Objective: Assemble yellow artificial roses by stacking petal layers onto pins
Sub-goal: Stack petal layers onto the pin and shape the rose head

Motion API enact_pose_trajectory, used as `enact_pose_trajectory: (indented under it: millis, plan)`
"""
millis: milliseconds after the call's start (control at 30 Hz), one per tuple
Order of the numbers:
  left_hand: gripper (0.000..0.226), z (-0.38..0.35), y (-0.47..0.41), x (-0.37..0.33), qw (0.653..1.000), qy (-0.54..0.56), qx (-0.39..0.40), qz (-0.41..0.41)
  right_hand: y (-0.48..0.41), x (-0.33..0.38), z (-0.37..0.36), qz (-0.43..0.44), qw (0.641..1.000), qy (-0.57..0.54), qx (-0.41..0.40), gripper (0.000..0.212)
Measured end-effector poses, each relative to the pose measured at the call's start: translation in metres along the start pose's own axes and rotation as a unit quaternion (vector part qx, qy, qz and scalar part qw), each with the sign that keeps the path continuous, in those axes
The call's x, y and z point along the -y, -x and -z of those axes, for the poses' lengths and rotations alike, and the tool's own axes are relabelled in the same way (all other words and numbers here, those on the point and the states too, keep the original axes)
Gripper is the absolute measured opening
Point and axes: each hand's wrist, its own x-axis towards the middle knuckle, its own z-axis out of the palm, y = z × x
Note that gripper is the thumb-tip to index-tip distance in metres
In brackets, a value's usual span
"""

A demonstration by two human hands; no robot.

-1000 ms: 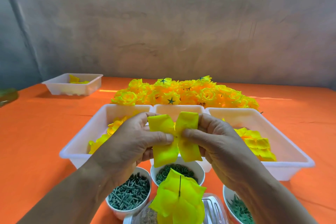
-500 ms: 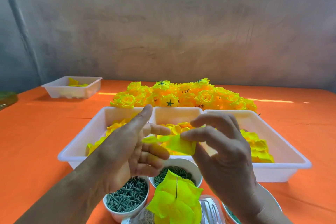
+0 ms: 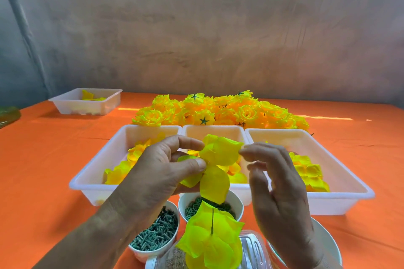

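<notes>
My left hand (image 3: 157,172) is raised over the white plastic trays (image 3: 306,132), palm turned inward, thumb and forefinger pinching a yellow fabric petal layer (image 3: 220,153) at its centre; my right hand (image 3: 277,188) stands beside it, fingers loosely spread and holding nothing, its fingertips at the layer's right edge; whether they touch it I cannot tell; the layer's long axis runs roughly up and down, one lobe lifted, one hanging; the hanging lobe ends just above the tip of a thin dark upright pin (image 3: 212,219), which rises from stacked yellow petals (image 3: 209,244) in front of a white bowl of green rings (image 3: 239,202).
</notes>
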Motion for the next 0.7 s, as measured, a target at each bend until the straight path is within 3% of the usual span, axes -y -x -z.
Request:
enact_pose_trajectory:
  millis: [100, 200, 333, 500, 700]
  plan:
    - [0.024, -0.003, 0.002, -0.002, 0.999, -0.030, -0.017, -0.006, -0.006, 0.003, 0.000, -0.188, 0.971, -0.144, 0.020, 0.019]
    - [0.023, -0.005, 0.003, -0.001, 0.997, -0.073, -0.024, -0.010, -0.013, 0.010, 0.002, -0.271, 0.939, -0.200, 0.075, 0.049]
    - [0.026, -0.006, 0.004, -0.004, 0.996, -0.093, -0.008, -0.006, -0.021, 0.021, 0.001, -0.310, 0.921, -0.201, 0.128, 0.070]
    - [0.027, -0.007, 0.008, -0.004, 0.996, -0.084, 0.010, 0.021, -0.020, 0.028, 0.001, -0.308, 0.913, -0.214, 0.162, 0.042]
    - [0.029, -0.004, 0.019, 0.004, 0.994, -0.083, 0.036, 0.067, -0.006, 0.025, 0.000, -0.335, 0.888, -0.253, 0.188, 0.038]
